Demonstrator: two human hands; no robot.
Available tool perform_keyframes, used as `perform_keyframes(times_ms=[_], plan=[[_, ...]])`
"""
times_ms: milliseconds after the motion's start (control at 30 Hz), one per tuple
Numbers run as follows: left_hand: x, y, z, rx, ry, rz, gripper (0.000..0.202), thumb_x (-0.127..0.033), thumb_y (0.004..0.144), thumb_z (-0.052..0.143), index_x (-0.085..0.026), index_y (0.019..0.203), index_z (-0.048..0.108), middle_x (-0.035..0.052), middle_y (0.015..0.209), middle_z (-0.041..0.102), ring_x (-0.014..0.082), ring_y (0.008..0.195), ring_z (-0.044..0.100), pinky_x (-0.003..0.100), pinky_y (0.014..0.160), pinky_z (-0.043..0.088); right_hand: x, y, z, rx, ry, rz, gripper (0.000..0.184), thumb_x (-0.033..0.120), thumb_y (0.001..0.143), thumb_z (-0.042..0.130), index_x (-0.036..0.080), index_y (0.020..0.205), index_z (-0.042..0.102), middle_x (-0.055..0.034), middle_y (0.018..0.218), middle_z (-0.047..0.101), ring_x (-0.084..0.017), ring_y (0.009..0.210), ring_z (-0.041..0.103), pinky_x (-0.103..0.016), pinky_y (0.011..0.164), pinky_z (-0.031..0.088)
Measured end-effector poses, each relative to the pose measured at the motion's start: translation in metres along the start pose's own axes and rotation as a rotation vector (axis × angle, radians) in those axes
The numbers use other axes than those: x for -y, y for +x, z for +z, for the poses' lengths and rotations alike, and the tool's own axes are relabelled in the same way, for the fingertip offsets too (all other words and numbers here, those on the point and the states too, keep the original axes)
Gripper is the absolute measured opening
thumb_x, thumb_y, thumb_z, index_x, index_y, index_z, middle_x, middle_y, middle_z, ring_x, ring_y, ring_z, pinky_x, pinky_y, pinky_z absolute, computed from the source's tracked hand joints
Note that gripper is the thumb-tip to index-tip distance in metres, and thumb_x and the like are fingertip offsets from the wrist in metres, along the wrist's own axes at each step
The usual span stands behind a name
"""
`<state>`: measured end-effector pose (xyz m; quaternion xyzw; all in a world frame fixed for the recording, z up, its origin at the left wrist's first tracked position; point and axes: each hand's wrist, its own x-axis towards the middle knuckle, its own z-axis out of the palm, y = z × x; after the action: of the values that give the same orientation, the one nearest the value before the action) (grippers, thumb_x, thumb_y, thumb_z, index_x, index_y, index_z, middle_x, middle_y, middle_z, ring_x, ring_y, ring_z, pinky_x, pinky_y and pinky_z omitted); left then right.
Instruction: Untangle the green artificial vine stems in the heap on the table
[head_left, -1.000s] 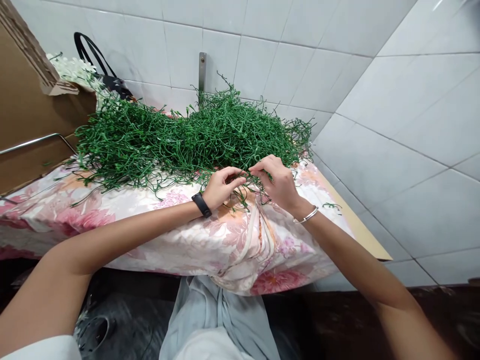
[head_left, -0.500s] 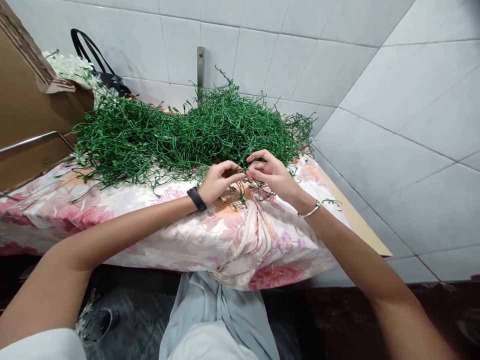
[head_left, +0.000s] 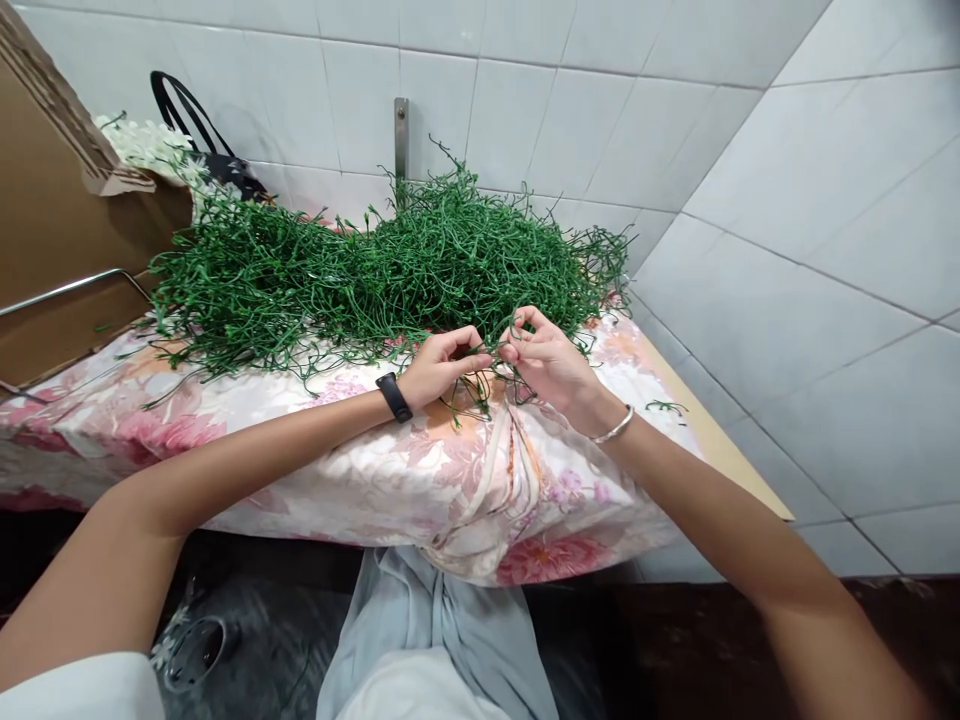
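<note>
We work at the near edge of a table covered by a floral cloth (head_left: 315, 455), pink and peach blooms on white, which hangs in folds over the front toward our lap. Our left hand (head_left: 439, 368) has its fingers curled in, thumb and forefinger pinched on a thin green stem (head_left: 486, 352), and a black band (head_left: 394, 397) sits on that wrist. Our right hand (head_left: 546, 360) meets it from the other side, its fingertips closed on the same green stem, so the two hands nearly touch at the fingertips; a thin metal bangle (head_left: 613, 428) circles the right wrist. The stem lies between the two pinches just above the cloth, with a few loose sprigs dangling below the hands, at the front edge of a big heap of green stems (head_left: 360, 270) that spreads across the table behind, wiry and tangled, reaching from the left side nearly to the tiled wall (head_left: 787, 230) on the right. One small stray sprig (head_left: 664, 407) lies alone on the cloth to the right of our right wrist. Behind the heap, at the far left, a black bag (head_left: 217, 165) stands with its handles up against the tiles, and white flowers (head_left: 142, 145) show beside it. A cardboard box (head_left: 52, 190) fills the left edge of the view, with a metal rail (head_left: 75, 283) crossing in front of it. A metal bracket (head_left: 402, 135) is fixed upright to the wall above the heap. Pale grey clothing (head_left: 427, 640) covers our lap below the table.
</note>
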<state>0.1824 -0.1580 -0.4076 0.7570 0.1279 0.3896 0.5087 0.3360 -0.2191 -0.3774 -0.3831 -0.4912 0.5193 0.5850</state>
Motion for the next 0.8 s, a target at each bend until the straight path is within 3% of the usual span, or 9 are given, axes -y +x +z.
perform_keyframes(times_ms=[300,800], plan=[[-0.005,-0.002,0.006,-0.094,0.024,0.041,0.027,-0.031,0.073,0.060,-0.013,0.066,0.042,-0.0019,0.062,0.035,0.0075,0.059,0.030,0.023,0.056,0.023,0.001,0.001,0.007,-0.025,0.033,-0.047,0.046,0.008,0.051,0.056,0.015,0.079,0.021,0.0049,0.062,0.030,-0.003,0.057,0.037,-0.017,0.058,0.029],[-0.001,-0.004,0.009,-0.106,-0.010,0.097,0.028,-0.035,0.075,0.059,-0.013,0.067,0.043,-0.0008,0.065,0.037,0.0086,0.062,0.032,0.024,0.058,0.025,0.010,-0.002,0.012,-0.021,-0.017,-0.069,0.049,0.009,0.052,0.051,0.013,0.074,0.008,0.0035,0.060,0.022,-0.002,0.054,0.029,-0.017,0.057,0.028]])
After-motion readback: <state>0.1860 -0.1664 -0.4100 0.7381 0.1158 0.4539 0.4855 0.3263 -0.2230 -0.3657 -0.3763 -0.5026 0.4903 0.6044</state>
